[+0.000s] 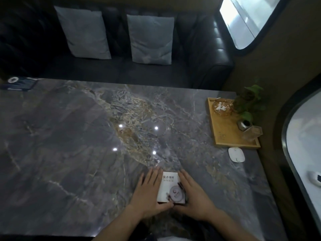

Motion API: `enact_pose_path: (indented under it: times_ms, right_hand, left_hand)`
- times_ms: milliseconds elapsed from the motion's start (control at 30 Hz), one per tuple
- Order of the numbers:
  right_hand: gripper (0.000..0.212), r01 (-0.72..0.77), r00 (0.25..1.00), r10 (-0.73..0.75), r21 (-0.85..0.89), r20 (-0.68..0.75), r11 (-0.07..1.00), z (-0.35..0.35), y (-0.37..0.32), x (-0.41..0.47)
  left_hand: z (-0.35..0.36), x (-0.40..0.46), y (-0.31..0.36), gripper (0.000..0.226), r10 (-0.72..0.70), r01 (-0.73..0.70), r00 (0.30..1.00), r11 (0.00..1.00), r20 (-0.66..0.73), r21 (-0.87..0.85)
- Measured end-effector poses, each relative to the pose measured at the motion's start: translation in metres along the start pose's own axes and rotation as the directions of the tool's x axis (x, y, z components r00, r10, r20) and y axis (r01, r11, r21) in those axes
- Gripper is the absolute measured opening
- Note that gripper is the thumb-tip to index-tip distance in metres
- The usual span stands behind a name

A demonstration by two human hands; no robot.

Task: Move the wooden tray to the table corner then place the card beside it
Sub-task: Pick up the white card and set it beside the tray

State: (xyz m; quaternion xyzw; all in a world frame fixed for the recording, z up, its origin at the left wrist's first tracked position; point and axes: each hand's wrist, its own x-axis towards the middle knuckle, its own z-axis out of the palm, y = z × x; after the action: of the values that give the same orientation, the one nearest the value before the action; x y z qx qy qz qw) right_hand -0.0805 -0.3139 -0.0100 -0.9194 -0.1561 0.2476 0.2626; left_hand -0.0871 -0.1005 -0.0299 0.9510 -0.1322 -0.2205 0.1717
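Note:
A white card (171,187) with printed text and a round picture lies flat on the marble table near its front edge. My left hand (150,192) rests flat along the card's left side and my right hand (194,197) along its right side, thumbs meeting at the card's near edge. Both hands touch the card, fingers stretched forward. The wooden tray (224,129) sits at the table's far right corner, holding a round amber glass pot, a small metal vase with a green plant and a clear glass.
A white oval device (236,154) lies just in front of the tray. A dark blue leaflet (19,83) lies at the far left table edge. A black sofa with two grey cushions (151,39) stands behind the table. A wall runs along the right.

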Motion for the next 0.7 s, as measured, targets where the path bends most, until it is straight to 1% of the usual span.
enact_pose_path:
  times_ms: [100,167,267,467,600,700]
  right_hand:
    - [0.125,-0.028,1.000,0.028,-0.016,-0.008,0.999,0.001,-0.004,0.002]
    - [0.129,-0.052,0.998,0.051,-0.016,-0.023,0.999,0.001,-0.007,0.005]
    - [0.117,-0.077,0.997,0.076,-0.054,-0.021,0.996,0.003,-0.006,0.009]
    - [0.109,-0.114,0.993,0.112,-0.065,-0.039,0.991,0.006,-0.009,0.008]
    - [0.108,-0.130,0.990,0.128,-0.049,-0.051,0.990,0.006,-0.012,0.009]
    - [0.111,-0.113,0.993,0.111,-0.035,-0.036,0.993,0.006,-0.015,0.008]
  left_hand:
    - [0.003,0.003,-0.007,0.129,0.012,-0.012,1.000,1.000,0.029,0.008]
    - [0.004,0.004,-0.013,0.128,0.021,-0.021,1.000,1.000,0.014,0.001]
    - [0.003,0.005,-0.020,0.117,0.039,-0.039,0.999,0.998,-0.010,-0.057]
    - [0.001,0.005,-0.021,0.113,0.023,-0.028,0.999,0.988,-0.038,-0.152]
    - [-0.003,0.004,-0.019,0.114,0.019,-0.029,0.998,0.977,-0.052,-0.213]
    - [-0.006,0.003,-0.018,0.112,0.006,-0.021,0.998,0.958,-0.055,-0.287]
